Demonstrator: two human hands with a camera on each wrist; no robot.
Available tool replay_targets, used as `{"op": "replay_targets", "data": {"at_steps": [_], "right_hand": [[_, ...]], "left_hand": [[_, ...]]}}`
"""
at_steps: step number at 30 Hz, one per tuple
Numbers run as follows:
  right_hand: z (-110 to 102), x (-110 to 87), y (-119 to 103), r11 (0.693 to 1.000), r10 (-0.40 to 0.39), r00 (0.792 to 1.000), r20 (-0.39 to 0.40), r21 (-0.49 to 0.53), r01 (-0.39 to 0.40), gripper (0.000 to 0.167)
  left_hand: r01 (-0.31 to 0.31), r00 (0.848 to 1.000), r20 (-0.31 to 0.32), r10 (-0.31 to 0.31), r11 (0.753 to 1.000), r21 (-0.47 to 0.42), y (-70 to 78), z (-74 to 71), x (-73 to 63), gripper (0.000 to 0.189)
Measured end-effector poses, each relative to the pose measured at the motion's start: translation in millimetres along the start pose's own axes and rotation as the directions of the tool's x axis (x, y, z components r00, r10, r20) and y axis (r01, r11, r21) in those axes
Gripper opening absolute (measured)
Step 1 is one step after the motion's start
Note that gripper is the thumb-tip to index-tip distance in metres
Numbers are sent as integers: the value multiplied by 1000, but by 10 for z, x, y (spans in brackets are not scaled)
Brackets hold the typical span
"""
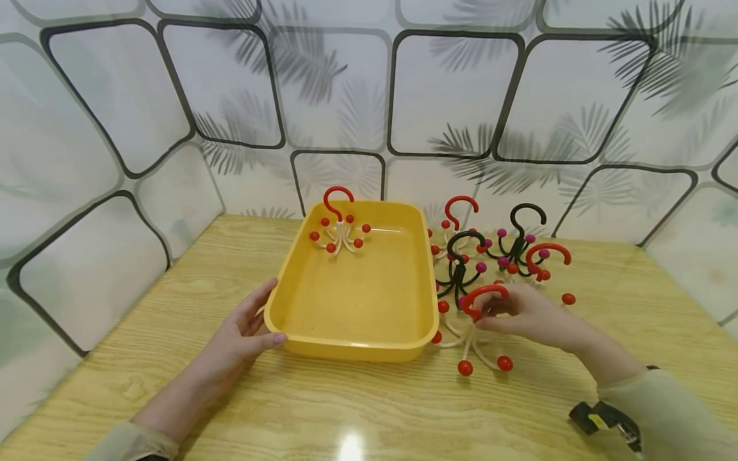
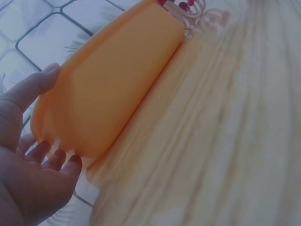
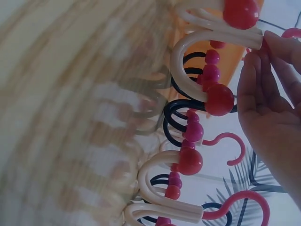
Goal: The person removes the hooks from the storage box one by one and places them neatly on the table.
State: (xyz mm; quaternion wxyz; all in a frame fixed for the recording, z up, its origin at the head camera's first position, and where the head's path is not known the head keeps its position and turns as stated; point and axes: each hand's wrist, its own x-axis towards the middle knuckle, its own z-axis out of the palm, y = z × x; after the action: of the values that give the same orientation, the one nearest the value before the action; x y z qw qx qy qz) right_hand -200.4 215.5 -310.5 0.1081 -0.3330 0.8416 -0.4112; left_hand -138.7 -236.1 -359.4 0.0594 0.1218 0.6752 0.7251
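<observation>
A yellow plastic tray (image 1: 357,352) lies on the table, and one white hook hanger (image 1: 341,238) with a red hook and red ball tips sits in its far left part. My left hand (image 1: 233,349) holds the tray's near left corner, thumb at the rim and bent fingers against the outer wall. To the right of the tray, my right hand (image 1: 530,320) pinches another white hook hanger (image 3: 221,37) near the base of its red hook (image 1: 487,292). That hanger is upright beside the tray's near right corner. Whether its arms touch the table I cannot tell.
Behind the right hand several more hangers crowd together, among them a black one (image 1: 458,275) against the tray, another black one (image 1: 519,246) and a white one with a red hook (image 1: 461,208). A patterned wall (image 1: 340,102) closes off the wooden table (image 1: 277,410) at the back.
</observation>
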Motion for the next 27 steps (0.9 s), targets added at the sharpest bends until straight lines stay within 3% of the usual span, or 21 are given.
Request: {"op": "replay_targets", "data": {"at_steps": [11, 16, 24, 27], "right_hand": [[11, -3, 51, 999, -36, 999, -1, -15, 36, 14], [6, -14, 63, 996, -45, 999, -7, -77, 44, 11], [12, -29, 57, 998, 22, 1000, 15, -67, -21, 18], [6, -33, 41, 997, 8, 1000, -3, -77, -8, 19]], "left_hand": [[0, 1000, 2, 0, 1000, -2, 18, 2, -5, 86], [3, 1000, 6, -3, 1000, 0, 19, 1, 1, 86], [13, 1000, 4, -13, 1000, -3, 22, 7, 4, 85], [19, 1000, 3, -19, 1000, -9, 26, 11, 2, 86]]}}
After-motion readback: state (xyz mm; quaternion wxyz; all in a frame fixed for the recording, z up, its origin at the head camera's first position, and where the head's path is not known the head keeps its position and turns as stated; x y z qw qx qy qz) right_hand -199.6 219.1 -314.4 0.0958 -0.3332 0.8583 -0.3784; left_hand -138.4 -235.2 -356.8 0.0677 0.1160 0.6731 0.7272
